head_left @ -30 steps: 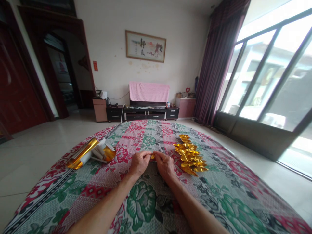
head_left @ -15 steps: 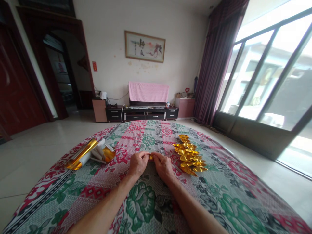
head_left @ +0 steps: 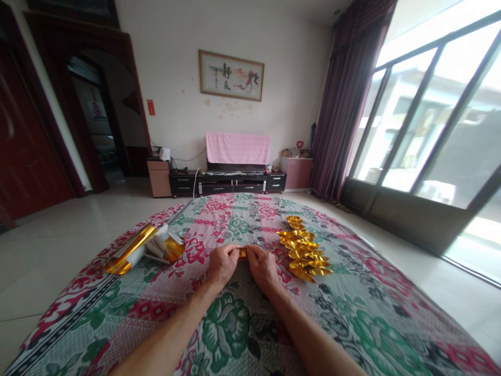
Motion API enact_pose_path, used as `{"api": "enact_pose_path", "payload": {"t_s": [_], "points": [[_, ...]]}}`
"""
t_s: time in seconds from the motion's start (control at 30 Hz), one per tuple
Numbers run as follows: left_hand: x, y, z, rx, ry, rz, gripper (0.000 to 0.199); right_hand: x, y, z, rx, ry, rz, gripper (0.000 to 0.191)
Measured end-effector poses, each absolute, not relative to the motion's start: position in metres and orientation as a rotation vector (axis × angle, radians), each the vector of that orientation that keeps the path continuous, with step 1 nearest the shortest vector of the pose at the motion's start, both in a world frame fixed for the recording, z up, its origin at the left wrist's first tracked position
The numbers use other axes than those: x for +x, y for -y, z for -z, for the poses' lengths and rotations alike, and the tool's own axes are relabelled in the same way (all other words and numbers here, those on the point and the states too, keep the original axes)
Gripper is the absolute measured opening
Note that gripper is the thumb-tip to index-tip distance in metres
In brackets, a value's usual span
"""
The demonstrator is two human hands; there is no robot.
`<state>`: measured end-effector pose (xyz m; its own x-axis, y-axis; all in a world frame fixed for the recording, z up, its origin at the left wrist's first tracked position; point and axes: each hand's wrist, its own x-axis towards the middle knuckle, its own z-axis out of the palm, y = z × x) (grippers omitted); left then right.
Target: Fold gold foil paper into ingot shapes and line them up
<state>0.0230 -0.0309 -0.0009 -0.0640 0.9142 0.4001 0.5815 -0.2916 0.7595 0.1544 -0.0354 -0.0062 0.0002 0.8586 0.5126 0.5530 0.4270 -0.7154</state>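
Between my two hands is a small piece of gold foil paper point(head_left: 243, 253), mostly covered by fingers. My left hand point(head_left: 224, 263) is closed on its left end, and my right hand point(head_left: 263, 265) pinches the right end. Both hands are low over the flowered tablecloth point(head_left: 225, 326), nearly touching each other. To the right of my right hand lies a pile of folded gold foil ingots point(head_left: 305, 250) in a rough column. Off to the left sit loose gold foil sheets point(head_left: 135, 246) with white backs, some rolled or curled.
The cloth-covered round table fills the foreground. Beyond it, a low black cabinet point(head_left: 235, 184) runs along the wall, with a pink towel point(head_left: 238, 148) draped over something on it. Glass doors point(head_left: 422, 125) and a purple curtain point(head_left: 344, 104) stand at the right.
My hands stay almost in place, both still gripping the gold foil paper. A little more of the gold shows between the fingers. The view has shifted very slightly.
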Motion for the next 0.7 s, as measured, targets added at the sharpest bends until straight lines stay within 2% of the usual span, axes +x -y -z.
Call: {"api": "enact_pose_path", "payload": {"t_s": [0.7], "points": [[0.0218,0.0304,0.0020,1.804,-1.584,-1.279,0.025,0.1554,0.0367,0.0052,-1.220,1.729,-0.406,0.029]]}}
